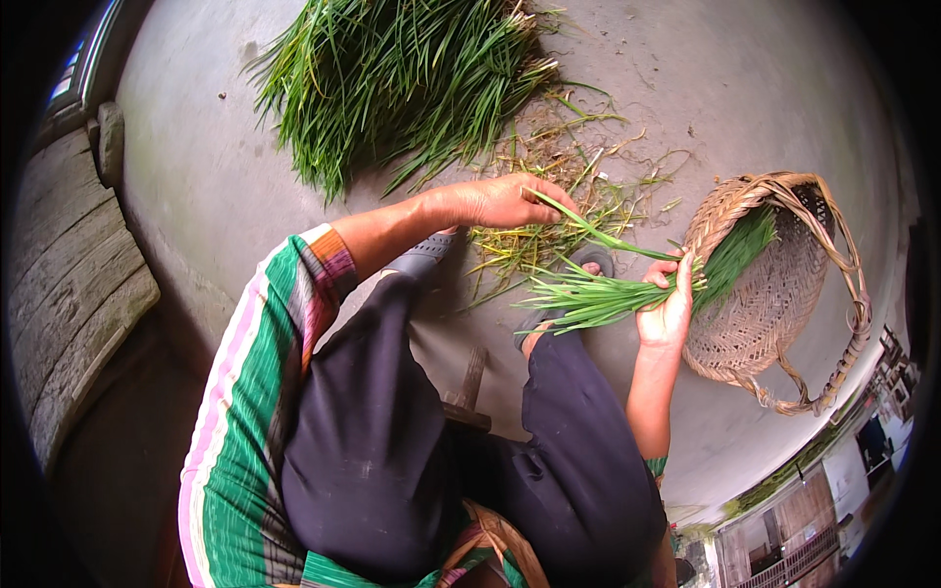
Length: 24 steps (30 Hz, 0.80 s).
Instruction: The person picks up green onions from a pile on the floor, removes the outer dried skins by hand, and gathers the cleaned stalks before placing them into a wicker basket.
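My right hand (667,298) is closed around a small bunch of chive-like green leaves (595,298). The leaf tips point left, and the pale stem ends show just past my fingers. A few longer blades (625,246) run from this hand up to my left hand (518,202), crossing in front of its fingers. Whether the left fingers pinch them is unclear. Just beyond my right hand a woven wicker basket (772,301) lies tilted, with more green leaves (744,253) inside. A large heap of the same greens (397,88) rests on the floor ahead.
Yellowed leaves and trimmings (529,246) litter the concrete floor (647,95) between the heap and my feet. The basket's handle (853,294) arches on the right. A wooden stool part (470,389) shows between my knees. Weathered planks (73,272) stand at the left.
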Tool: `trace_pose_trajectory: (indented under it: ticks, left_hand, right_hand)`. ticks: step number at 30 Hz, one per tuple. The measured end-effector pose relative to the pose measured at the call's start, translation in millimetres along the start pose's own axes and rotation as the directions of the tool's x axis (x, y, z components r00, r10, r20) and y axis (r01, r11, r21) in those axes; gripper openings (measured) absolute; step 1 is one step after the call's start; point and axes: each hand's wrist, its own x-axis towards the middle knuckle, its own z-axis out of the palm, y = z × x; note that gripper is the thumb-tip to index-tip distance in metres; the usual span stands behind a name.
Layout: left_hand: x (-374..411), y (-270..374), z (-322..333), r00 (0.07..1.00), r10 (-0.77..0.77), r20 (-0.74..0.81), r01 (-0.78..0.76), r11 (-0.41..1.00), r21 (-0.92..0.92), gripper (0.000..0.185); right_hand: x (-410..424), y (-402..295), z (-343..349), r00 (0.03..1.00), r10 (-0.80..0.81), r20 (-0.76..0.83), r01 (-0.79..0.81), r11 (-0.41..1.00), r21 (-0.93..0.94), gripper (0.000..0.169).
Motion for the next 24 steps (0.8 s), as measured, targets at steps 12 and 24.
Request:
trace_pose_trajectory:
  ticks: [12,24]
  left_hand:
    - [5.8,4.7,1.8,0.990,-0.044,0.131,0.071,0.975,-0.209,0.021]
    - [9.5,-0.4,10.7,0.969,-0.069,-0.236,0.154,0.918,0.365,0.029]
  right_hand:
    - [5.2,0.3,-4.9,0.992,-0.103,-0.074,0.094,0.989,-0.116,0.021]
    - [-9.3,3.6,11.2,0.982,-0.156,-0.109,0.131,0.971,-0.202,0.021]
